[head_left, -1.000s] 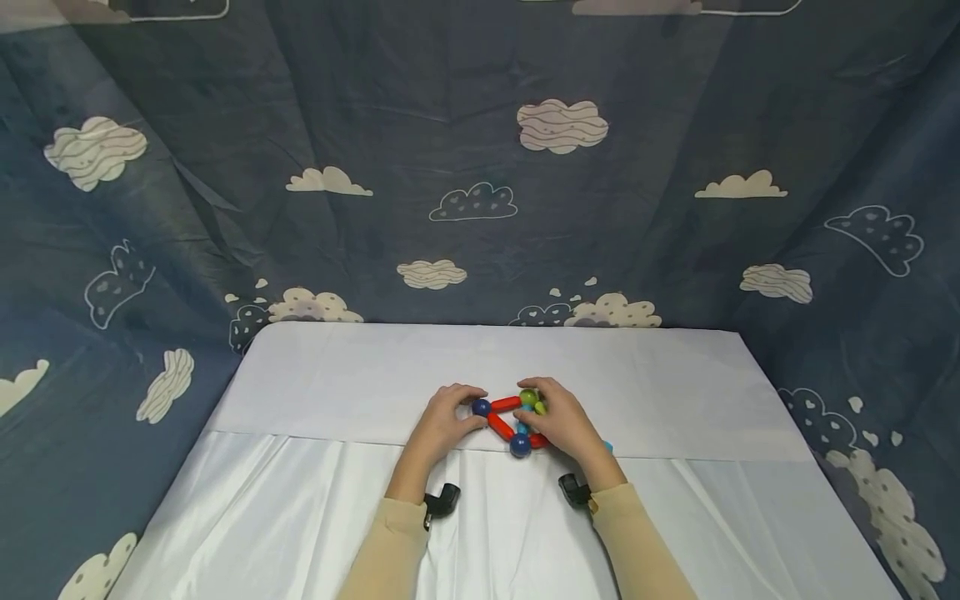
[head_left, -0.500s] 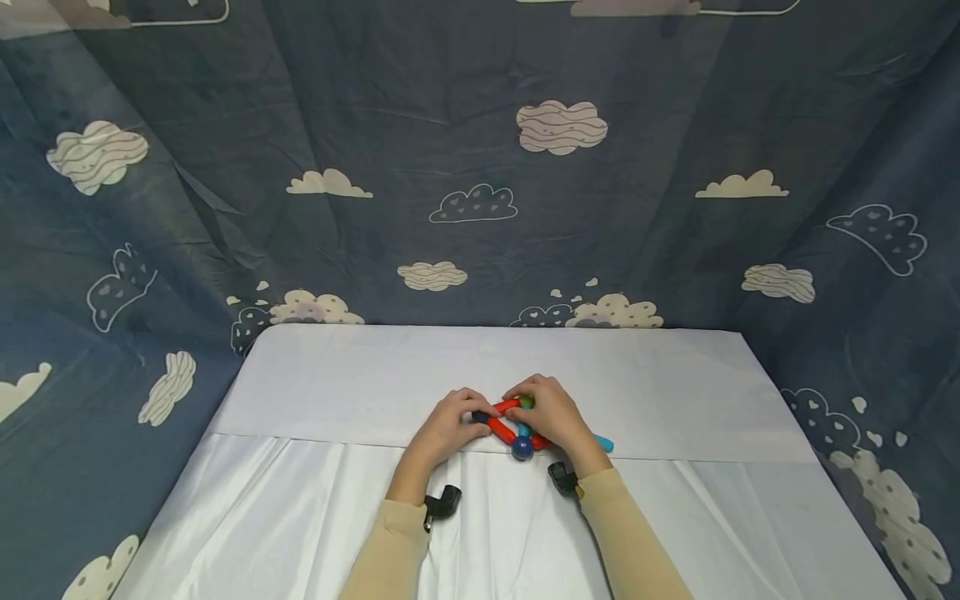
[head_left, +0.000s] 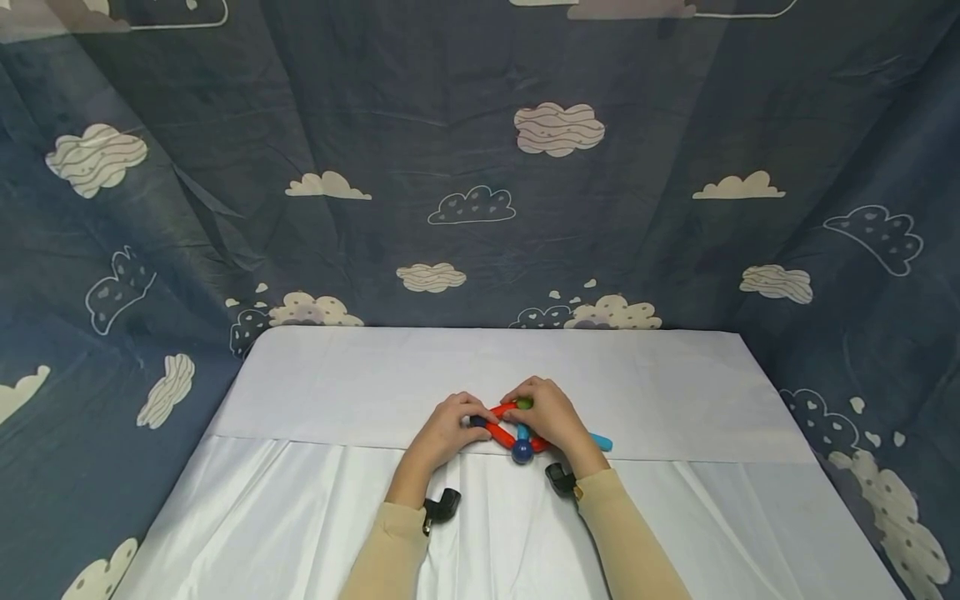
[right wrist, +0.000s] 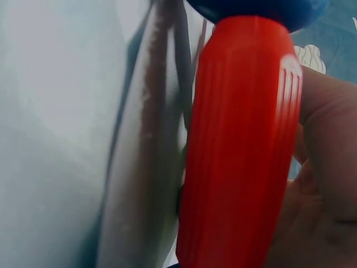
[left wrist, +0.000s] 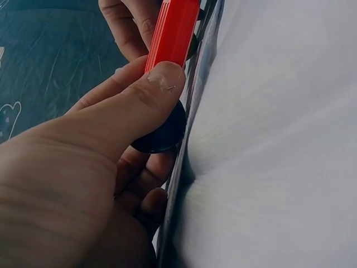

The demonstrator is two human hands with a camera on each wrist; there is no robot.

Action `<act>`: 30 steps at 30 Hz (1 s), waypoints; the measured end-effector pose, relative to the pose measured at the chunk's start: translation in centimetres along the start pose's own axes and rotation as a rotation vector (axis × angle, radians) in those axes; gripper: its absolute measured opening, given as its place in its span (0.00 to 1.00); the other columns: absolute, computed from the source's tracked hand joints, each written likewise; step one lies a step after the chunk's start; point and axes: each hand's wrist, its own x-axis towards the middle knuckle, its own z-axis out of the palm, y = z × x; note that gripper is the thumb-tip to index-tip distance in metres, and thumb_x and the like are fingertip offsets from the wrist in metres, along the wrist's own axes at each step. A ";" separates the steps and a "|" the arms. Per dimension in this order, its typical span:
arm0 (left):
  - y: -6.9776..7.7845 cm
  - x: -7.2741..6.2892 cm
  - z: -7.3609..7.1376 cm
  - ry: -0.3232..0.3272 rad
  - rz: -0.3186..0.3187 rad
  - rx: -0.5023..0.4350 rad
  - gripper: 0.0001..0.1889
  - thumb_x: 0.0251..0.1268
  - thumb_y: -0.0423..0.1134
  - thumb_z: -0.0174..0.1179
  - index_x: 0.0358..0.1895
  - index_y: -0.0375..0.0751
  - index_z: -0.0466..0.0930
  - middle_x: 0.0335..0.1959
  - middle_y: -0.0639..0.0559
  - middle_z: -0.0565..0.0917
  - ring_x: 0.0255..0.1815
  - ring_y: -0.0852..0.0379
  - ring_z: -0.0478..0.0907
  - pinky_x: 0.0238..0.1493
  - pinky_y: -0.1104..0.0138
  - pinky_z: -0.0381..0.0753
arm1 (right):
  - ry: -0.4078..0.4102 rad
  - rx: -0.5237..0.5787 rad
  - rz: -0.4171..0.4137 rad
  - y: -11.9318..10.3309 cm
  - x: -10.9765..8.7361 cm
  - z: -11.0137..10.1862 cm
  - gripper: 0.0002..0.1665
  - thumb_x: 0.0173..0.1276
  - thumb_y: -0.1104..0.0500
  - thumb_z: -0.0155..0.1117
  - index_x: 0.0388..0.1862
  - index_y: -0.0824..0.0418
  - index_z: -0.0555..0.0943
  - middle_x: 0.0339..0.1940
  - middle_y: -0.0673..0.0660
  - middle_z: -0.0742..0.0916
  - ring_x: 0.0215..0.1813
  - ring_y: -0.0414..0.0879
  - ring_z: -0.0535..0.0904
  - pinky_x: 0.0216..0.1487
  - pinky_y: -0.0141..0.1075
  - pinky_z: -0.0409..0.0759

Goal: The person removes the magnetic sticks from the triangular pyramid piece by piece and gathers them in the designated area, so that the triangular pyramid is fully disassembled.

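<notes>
While pinching a dark blue ball [head_left: 477, 422] at the end of a ribbed red plastic rod [left wrist: 173, 36] with the left hand [head_left: 447, 427], grips a green ball [head_left: 526, 403] with the right hand [head_left: 553, 416], holding the linked rod-and-ball frame [head_left: 500, 434] between both over the white cloth-covered table [head_left: 337, 383].

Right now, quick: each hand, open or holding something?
Left hand: closed, holding the glossy dark blue ball.
Right hand: closed, pinching the far red plastic-looking rod beside the round green ball.
</notes>
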 end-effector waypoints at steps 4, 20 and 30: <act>0.0 -0.2 0.1 0.012 0.009 0.017 0.08 0.68 0.43 0.73 0.48 0.54 0.92 0.53 0.54 0.84 0.58 0.51 0.79 0.64 0.51 0.79 | 0.019 0.002 0.018 0.0 0.0 -0.1 0.12 0.67 0.49 0.79 0.49 0.47 0.93 0.52 0.52 0.88 0.55 0.52 0.79 0.63 0.53 0.80; 0.3 -0.9 0.4 0.097 0.016 0.048 0.10 0.68 0.44 0.74 0.49 0.53 0.92 0.52 0.53 0.84 0.59 0.49 0.80 0.65 0.51 0.80 | -0.007 -0.020 0.026 0.4 1.7 -0.8 0.15 0.68 0.48 0.78 0.52 0.47 0.93 0.57 0.56 0.89 0.59 0.55 0.81 0.69 0.57 0.79; 0.3 -1.1 0.8 0.137 -0.011 0.067 0.09 0.68 0.45 0.74 0.49 0.55 0.91 0.52 0.53 0.83 0.60 0.48 0.79 0.66 0.49 0.79 | 0.104 -0.014 -0.073 -0.7 0.2 -2.4 0.21 0.69 0.50 0.77 0.60 0.48 0.88 0.64 0.56 0.86 0.67 0.57 0.78 0.70 0.58 0.78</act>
